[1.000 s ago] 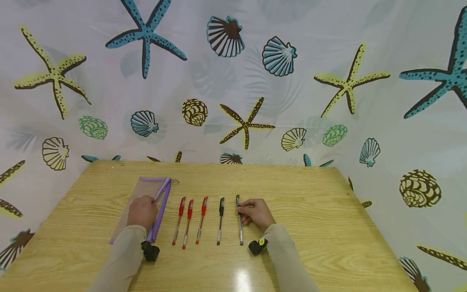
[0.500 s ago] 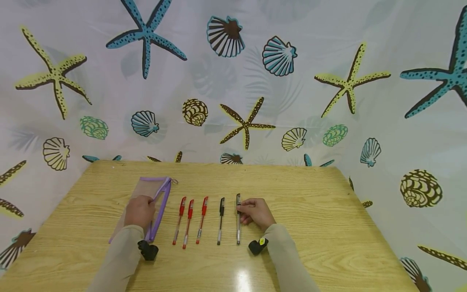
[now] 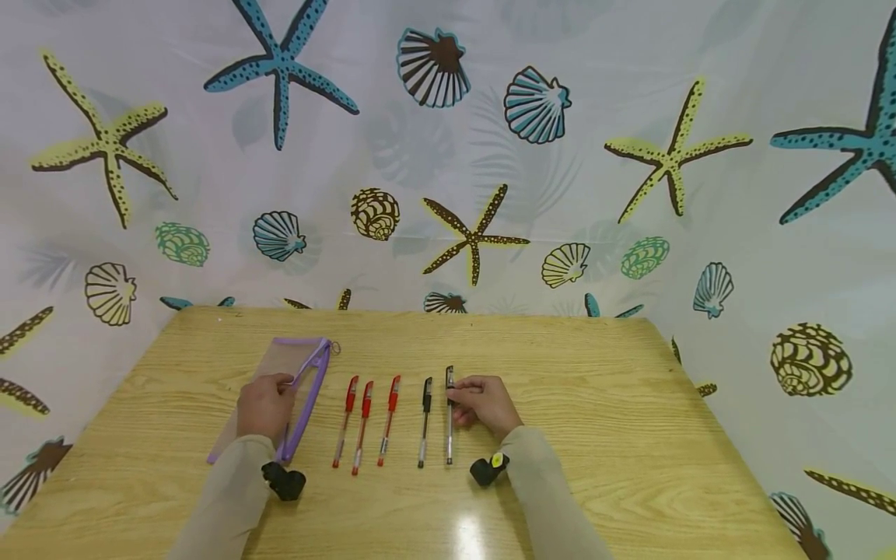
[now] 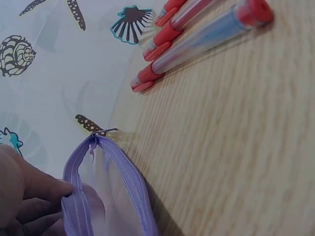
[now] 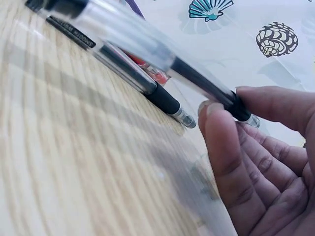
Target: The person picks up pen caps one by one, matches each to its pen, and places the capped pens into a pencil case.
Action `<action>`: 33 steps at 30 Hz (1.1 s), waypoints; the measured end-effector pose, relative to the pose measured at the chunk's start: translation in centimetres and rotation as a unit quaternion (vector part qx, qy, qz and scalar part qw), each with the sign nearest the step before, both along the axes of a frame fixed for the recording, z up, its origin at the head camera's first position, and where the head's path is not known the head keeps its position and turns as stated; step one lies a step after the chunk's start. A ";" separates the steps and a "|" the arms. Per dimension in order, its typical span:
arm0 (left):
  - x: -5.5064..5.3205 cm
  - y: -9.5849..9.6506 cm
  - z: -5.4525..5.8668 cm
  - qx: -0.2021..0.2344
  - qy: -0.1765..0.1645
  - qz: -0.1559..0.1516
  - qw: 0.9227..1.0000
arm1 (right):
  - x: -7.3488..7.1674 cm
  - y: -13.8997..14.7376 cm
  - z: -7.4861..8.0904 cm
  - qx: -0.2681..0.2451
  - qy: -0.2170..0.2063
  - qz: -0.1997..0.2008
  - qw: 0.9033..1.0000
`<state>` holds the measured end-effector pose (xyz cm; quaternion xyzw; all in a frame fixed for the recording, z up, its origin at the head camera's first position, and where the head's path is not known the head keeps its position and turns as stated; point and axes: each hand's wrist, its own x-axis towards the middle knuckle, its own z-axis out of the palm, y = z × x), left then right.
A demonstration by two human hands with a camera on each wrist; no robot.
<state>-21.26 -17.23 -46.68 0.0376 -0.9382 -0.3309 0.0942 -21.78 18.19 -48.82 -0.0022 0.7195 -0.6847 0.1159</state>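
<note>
My left hand (image 3: 264, 406) pinches the zipper edge of a mesh zip pouch (image 3: 306, 412) with purple trim. Its mouth gapes between the two zipper sides in the left wrist view (image 4: 133, 182). My right hand (image 3: 488, 404) pinches a black gel pen (image 3: 449, 416) near its capped end, between thumb and fingers. In the right wrist view this pen (image 5: 147, 44) is raised over the table and casts a shadow. Another black pen (image 3: 425, 424) lies just left of it.
Three red pens, the left one (image 3: 345, 424), the middle one (image 3: 362, 428) and the right one (image 3: 389, 420), lie between the pouch and the black pens. The wooden table (image 3: 602, 451) meets a patterned curtain (image 3: 476, 140) at its back and sides.
My right hand has lifted the black pen and carried it a little left, toward the other black pen. My left hand has drawn the zipper edge slightly left, and the pouch mouth is wider.
</note>
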 end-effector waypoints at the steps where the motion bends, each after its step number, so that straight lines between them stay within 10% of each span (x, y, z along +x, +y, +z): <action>1: 0.0 0.0 -0.1 0.004 0.000 0.004 1.000 | 0.0 -0.1 0.0 -0.003 0.001 0.003 1.000; 33: 0.6 0.5 -0.1 0.072 0.007 0.027 0.997 | -1.5 -5.8 0.6 -0.043 0.014 0.054 0.998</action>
